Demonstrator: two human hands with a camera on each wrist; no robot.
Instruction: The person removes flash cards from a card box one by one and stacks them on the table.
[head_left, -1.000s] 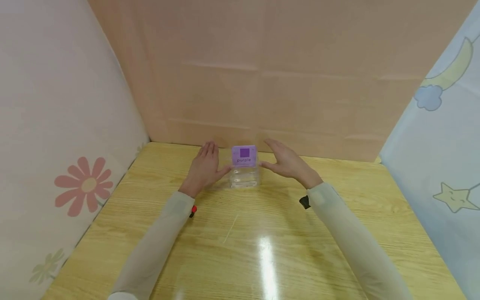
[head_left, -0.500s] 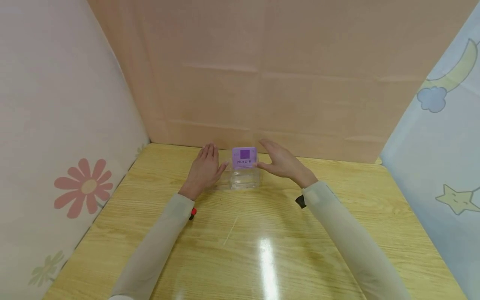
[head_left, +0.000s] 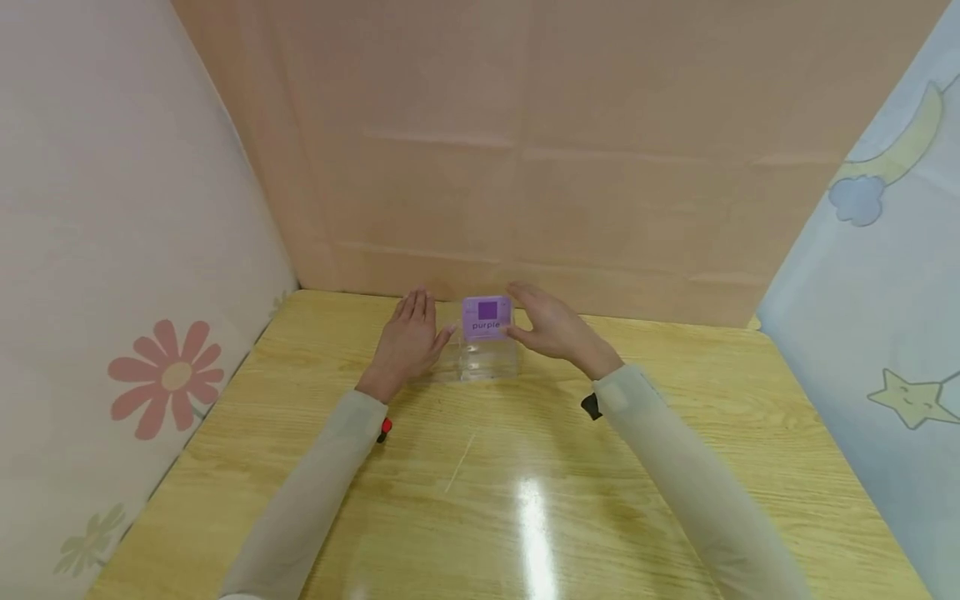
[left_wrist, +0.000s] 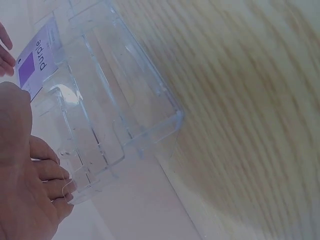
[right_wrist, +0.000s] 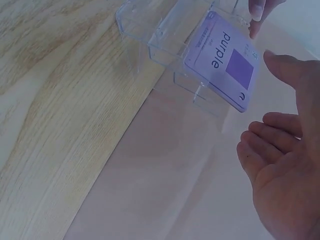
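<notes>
A purple card [head_left: 487, 318] printed "purple" leans in the back tier of a clear plastic stepped stand [head_left: 489, 364], on the table near the back wall. My left hand [head_left: 405, 342] lies along the stand's left part, fingers straight, its thumb pointing at the card. In the left wrist view, the left fingertips [left_wrist: 68, 194] are right at the clear end of the stand. On the other side, my right hand [head_left: 558, 327] is spread with its thumb at the card's right edge. The right wrist view shows the right fingers [right_wrist: 272, 142] loosely bent, with nothing between them.
The wooden table [head_left: 480, 483] meets an upright tan sheet [head_left: 480, 167] behind the stand. A white panel with flowers [head_left: 176, 377] is at left. A pale blue panel with a star [head_left: 911, 398] stands at right.
My right hand has moved left, its thumb now overlapping the card's right edge. My left thumb has drawn slightly back from the card's left edge. The stand stays put.
</notes>
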